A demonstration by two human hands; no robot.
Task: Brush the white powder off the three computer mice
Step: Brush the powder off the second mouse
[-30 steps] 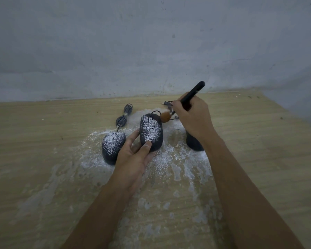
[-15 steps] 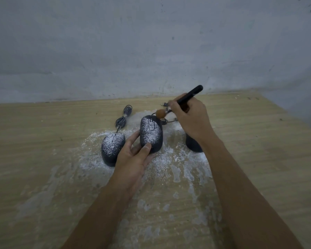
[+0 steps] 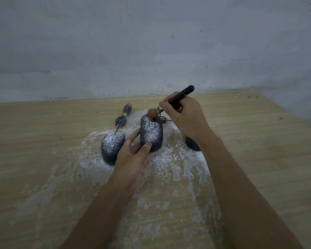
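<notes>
Three mice on the powder-strewn desk (image 3: 43,141). Left hand (image 3: 133,159) has its grip on the middle mouse (image 3: 151,133), still dusted white. Right hand (image 3: 185,115) grip is clenched on a brush (image 3: 171,103), bristles touching that mouse's far end. Left mouse (image 3: 111,146) is dusted too; right mouse (image 3: 191,144) is mostly hidden behind the wrist.

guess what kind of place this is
Probably a bare makeshift workspace, not an office: a plain wooden table against a scuffed grey wall, with only powdered mice and a brush on it.
</notes>
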